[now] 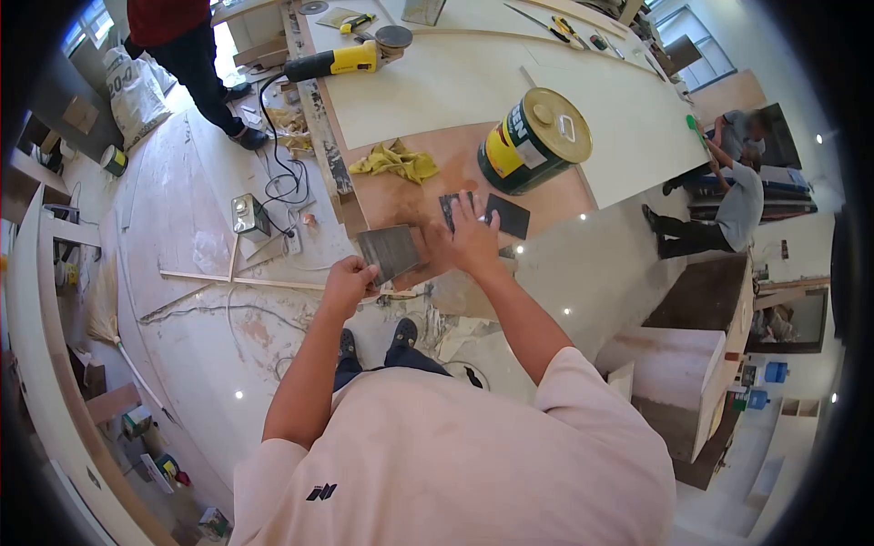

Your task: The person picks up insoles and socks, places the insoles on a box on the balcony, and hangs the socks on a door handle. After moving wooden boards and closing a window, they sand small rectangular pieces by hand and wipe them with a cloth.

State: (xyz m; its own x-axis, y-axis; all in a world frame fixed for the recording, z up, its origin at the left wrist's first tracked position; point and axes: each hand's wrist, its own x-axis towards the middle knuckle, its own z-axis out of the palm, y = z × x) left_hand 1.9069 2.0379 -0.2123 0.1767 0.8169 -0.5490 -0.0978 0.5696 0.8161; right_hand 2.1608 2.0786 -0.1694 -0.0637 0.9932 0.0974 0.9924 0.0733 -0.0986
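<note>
My left hand (349,284) pinches the near left edge of a dark grey sample tile (390,253) with a faint streaked grain, held tilted at the table's near edge. My right hand (469,237) reaches over the brown board, its fingers stretched out over a dark speckled tile (448,211). A plain dark tile (508,217) lies just right of those fingers. Behind them stands a green and yellow metal can (533,141) with a gold lid. A crumpled yellow cloth (395,162) lies left of the can.
A yellow and black angle grinder (350,62) lies at the table's left edge, its cord hanging to the floor. A metal tin (248,216) and wood strips (238,278) lie on the floor at left. One person stands at upper left (187,64); others are at right (739,205).
</note>
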